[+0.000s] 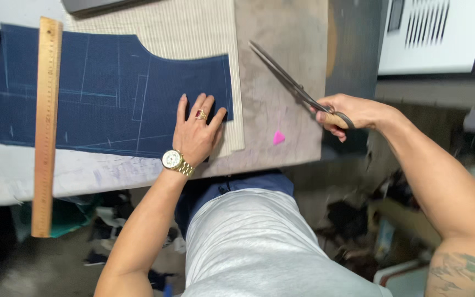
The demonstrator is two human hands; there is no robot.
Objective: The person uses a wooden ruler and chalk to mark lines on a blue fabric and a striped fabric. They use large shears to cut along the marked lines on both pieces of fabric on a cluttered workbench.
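My left hand (196, 129), with a ring and a gold wristwatch, lies flat with fingers spread on a piece of navy cloth (100, 93) marked with pale chalk lines. My right hand (344, 113) grips the handles of long metal tailor's scissors (287, 80) at the table's right edge. The blades are closed and point up-left, off the cloth. A pink triangular piece of chalk (278, 138) lies on the table between my hands.
A long wooden ruler (47, 121) lies across the cloth's left part and overhangs the table's front edge. Pale striped fabric (193, 30) lies under the navy cloth. The worn table top (292, 49) ends at the right. Scraps litter the floor (358, 220). A white vented box (435, 33) stands top right.
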